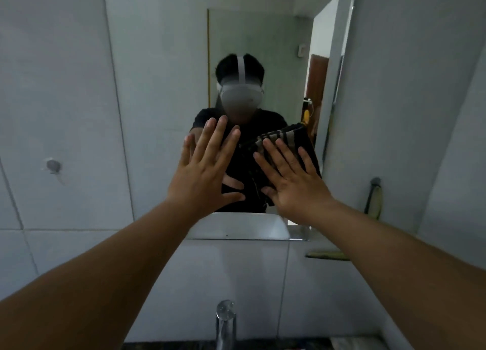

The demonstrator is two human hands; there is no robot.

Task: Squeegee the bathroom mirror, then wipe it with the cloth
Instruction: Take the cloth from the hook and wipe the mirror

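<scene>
The bathroom mirror hangs on the tiled wall straight ahead and reflects a person in a black shirt. My right hand lies flat with fingers spread on a dark cloth with tan stripes, pressing it against the lower right of the glass. My left hand is beside it, open, fingers apart, palm flat at the glass and holding nothing. A yellow-green tool with a dark handle hangs on the right wall; I cannot tell if it is the squeegee.
A chrome tap stands below, at the bottom middle. A flat yellow-green item lies on a small ledge under the mirror's right corner. A wall hook sticks out of the left tiles. The side wall is close on the right.
</scene>
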